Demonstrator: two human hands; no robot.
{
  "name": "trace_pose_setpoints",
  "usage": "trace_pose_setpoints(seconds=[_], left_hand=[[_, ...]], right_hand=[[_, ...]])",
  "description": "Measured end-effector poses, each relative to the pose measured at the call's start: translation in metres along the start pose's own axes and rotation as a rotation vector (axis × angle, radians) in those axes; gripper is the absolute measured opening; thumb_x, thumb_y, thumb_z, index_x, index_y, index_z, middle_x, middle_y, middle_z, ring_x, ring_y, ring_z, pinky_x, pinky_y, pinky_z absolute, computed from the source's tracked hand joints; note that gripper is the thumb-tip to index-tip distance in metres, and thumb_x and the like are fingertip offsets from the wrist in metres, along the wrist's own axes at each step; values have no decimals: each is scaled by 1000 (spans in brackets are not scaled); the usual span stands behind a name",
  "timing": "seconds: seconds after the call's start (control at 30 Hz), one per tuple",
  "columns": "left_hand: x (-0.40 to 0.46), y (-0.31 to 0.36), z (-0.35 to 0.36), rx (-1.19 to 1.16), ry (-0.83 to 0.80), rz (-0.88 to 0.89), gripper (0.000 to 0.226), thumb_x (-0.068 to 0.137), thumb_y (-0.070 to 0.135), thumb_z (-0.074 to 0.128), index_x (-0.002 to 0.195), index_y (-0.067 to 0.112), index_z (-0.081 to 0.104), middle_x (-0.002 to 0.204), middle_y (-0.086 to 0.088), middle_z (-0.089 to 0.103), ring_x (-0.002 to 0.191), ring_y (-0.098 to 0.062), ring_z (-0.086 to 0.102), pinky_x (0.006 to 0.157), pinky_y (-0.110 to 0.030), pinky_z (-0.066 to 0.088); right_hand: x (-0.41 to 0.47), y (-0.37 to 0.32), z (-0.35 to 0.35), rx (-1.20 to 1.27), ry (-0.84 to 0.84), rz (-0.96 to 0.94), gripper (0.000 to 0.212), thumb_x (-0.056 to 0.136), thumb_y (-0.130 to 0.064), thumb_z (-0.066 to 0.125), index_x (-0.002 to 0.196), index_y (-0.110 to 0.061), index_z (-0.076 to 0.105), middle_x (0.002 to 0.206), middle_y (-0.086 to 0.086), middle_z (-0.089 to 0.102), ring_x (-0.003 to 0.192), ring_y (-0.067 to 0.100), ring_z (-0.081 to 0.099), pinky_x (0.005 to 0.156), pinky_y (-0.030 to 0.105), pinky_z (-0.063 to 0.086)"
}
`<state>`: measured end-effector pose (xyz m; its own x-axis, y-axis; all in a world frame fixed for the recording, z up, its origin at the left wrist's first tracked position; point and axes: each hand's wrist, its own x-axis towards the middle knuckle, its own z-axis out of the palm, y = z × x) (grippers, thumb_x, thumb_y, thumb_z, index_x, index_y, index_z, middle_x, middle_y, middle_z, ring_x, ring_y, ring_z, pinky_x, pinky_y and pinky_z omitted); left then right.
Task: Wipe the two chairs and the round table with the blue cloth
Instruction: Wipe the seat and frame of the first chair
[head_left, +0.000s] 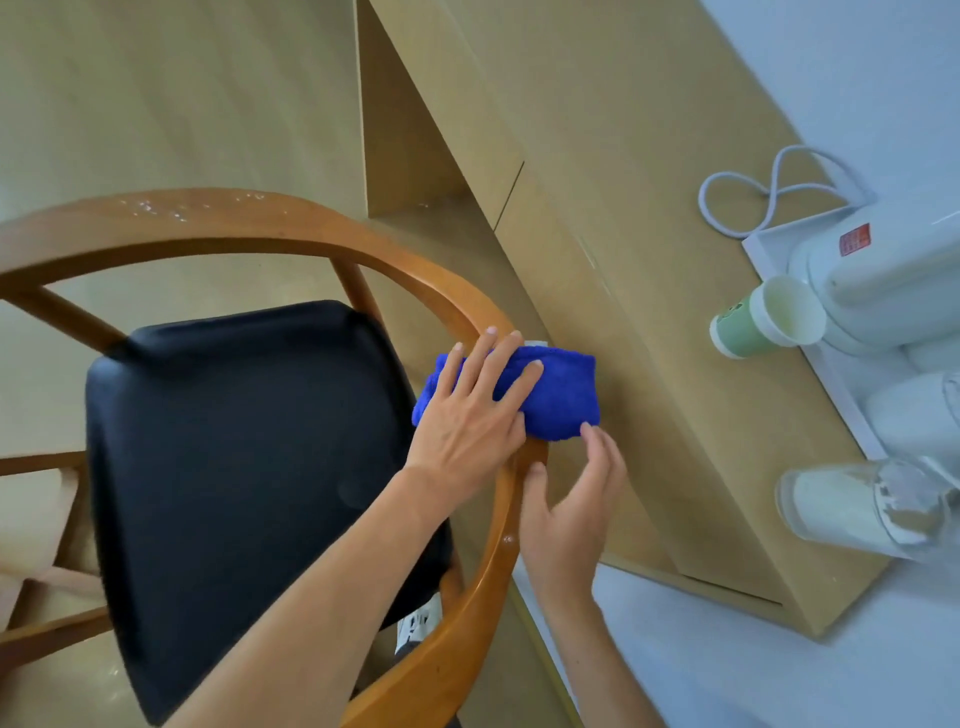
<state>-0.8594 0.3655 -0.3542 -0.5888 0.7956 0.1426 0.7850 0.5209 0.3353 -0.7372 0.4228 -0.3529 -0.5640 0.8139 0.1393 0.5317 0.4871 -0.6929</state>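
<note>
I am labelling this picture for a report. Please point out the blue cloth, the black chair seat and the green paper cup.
blue cloth (561, 397): head view, on its bare right half.
black chair seat (234, 441): head view, middle of the cushion.
green paper cup (740, 327): head view, on its green side wall.

My two forearms enter from the lower edge, both bare to the frame's limit, with no sleeve, cuff or glove showing. My left hand (470, 415) and right hand (571, 512) carry no ring, watch or bracelet. The fingernails are short and unpainted, those of the left plainly shown.
</note>
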Motion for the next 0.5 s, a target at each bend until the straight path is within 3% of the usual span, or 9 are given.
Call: trace_pose_setpoints(seconds=[0.1, 0.2, 0.27, 0.37, 0.5], left_hand=[[30, -1, 1, 42, 8, 39, 38, 87, 23, 48, 118, 4, 60, 134, -18, 53, 129, -36, 47, 108, -50, 37], [55, -13, 1, 55, -16, 78, 40, 87, 18, 56, 127, 17, 54, 134, -18, 52, 129, -39, 45, 108, -52, 34], [68, -28, -2, 27, -62, 7, 44, 92, 23, 51, 136, 26, 49, 143, -14, 44, 134, -40, 35, 110, -54, 28], [93, -59, -5, -22, -105, -192, 42, 98, 29, 39, 140, 30, 42, 147, -7, 36, 135, -35, 27, 111, -49, 22], [112, -107, -2, -58, -132, -275, 39, 99, 31, 34, 137, 26, 44, 142, -6, 40, 130, -32, 33, 112, -48, 21]], right_hand=[[-8, -6, 14, 8, -105, 141, 63, 89, -18, 62, 145, -14, 34, 144, 2, 41, 128, 5, 37, 105, 19, 36], [5, -17, 35, -67, -183, 135, 74, 87, -40, 52, 150, -13, 26, 148, 5, 40, 135, 19, 39, 111, 35, 36], [18, -23, 43, -149, -203, 117, 78, 86, -45, 48, 151, -12, 21, 150, 8, 37, 137, 24, 38, 113, 43, 35], [45, -26, 52, -315, -245, 11, 74, 92, -44, 49, 151, -10, 20, 148, 11, 38, 135, 26, 38, 114, 42, 31], [89, -35, 71, -468, -280, -178, 61, 94, -41, 51, 142, -7, 35, 137, 12, 50, 124, 28, 49, 106, 42, 39]])
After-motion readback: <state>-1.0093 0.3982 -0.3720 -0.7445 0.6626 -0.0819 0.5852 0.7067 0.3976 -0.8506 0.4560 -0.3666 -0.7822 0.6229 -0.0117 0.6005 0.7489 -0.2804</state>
